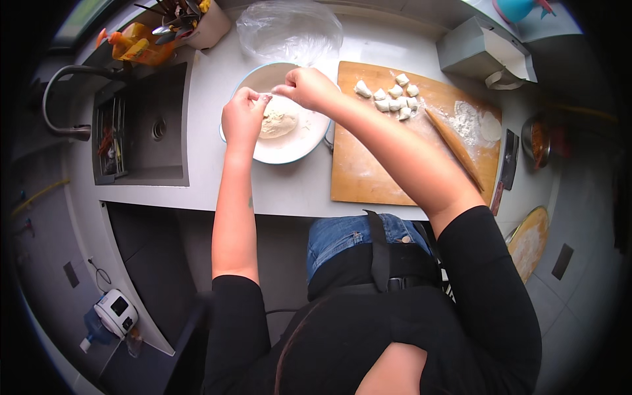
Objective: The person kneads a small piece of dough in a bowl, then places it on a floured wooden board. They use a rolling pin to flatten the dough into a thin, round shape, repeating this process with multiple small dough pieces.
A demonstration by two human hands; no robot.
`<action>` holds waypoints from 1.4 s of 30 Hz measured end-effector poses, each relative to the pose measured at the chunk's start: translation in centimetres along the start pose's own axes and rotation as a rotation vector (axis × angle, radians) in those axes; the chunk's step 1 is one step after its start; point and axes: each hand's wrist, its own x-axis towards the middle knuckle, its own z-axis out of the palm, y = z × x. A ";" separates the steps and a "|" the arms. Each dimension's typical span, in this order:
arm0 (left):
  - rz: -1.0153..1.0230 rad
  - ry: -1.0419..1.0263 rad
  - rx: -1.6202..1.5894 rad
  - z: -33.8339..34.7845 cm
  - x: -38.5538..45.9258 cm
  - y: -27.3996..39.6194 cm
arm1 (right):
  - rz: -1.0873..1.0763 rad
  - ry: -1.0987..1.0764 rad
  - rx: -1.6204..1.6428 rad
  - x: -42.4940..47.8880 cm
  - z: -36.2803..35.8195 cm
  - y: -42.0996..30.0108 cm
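Both hands hover over a white bowl [291, 153] with a blue rim. Inside it lies a pale lump of dough [279, 123]. My left hand [241, 116] is at the bowl's left side, thumb and fingertips pinched together, with dark smudges at the tips. Facing it, my right hand [311, 88] has its fingers curled and its thumb pointing left. A small whitish bit shows between the two hands' fingertips; which hand grips it is too small to tell. Several cut dough pieces [395, 92] sit on a wooden board [370, 168] to the right.
A rolling pin [454, 149], loose flour [466, 123] and a flat dough round [491, 127] are on the board. A cleaver [509, 153] lies beyond its right edge. Crumpled clear plastic [289, 29] sits behind the bowl. On the left is a sink [148, 163] with a faucet [49, 108].
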 end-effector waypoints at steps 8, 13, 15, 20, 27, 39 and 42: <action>0.337 0.143 -0.001 -0.2 -1.4 -1.7 | -0.167 0.234 0.399 -5.0 -5.7 5.6; 0.332 0.077 0.010 -3.4 -2.8 -0.1 | -0.017 0.529 0.283 -12.8 -14.3 18.2; 0.498 0.051 0.159 -6.7 -4.5 -0.4 | 0.045 0.483 0.141 -13.8 -15.7 23.1; 0.351 -0.226 0.332 -12.9 -11.7 -0.4 | 0.094 0.129 -0.123 -14.8 -12.6 22.6; 0.339 -0.222 0.057 3.0 -18.0 1.0 | 0.371 0.614 -0.126 -13.1 -2.3 19.3; 0.660 -0.183 -0.099 19.6 -13.7 19.6 | 0.045 0.193 1.727 -23.3 -2.7 22.5; 0.689 -0.305 0.089 19.3 -14.8 20.9 | 0.073 0.090 1.808 -26.1 -3.3 21.9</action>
